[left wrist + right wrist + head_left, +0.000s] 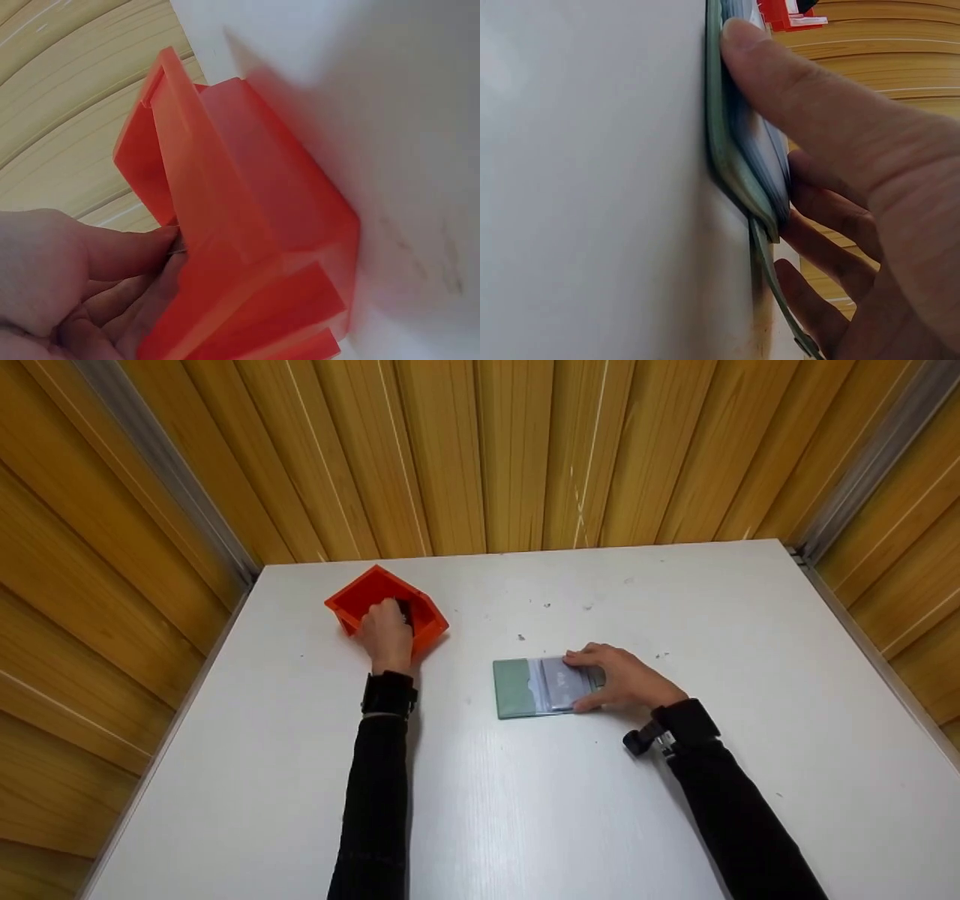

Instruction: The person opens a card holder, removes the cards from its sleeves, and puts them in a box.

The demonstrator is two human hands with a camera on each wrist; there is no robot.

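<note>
In the head view my left hand [386, 636] reaches into an orange-red plastic bin [350, 604]. Beside its fingers in the bin is a black, card-like piece [406, 612] with small pale marks. The left wrist view shows the thumb and a finger pinching a thin edge at the bin's rim [217, 187]; the bin wall hides the rest. My right hand [626, 675] holds an open green card holder [514, 688], lying on the table, by its right part. Thumb and fingers grip opposite edges of its clear plastic sleeves [564, 684]. A green strap [769, 270] hangs from the holder.
The white table [480, 810] carries a few small dark marks beyond the card holder. A wood-patterned wall [510, 457] stands behind it, with similar panels at both sides. The bin sits near the table's far left corner.
</note>
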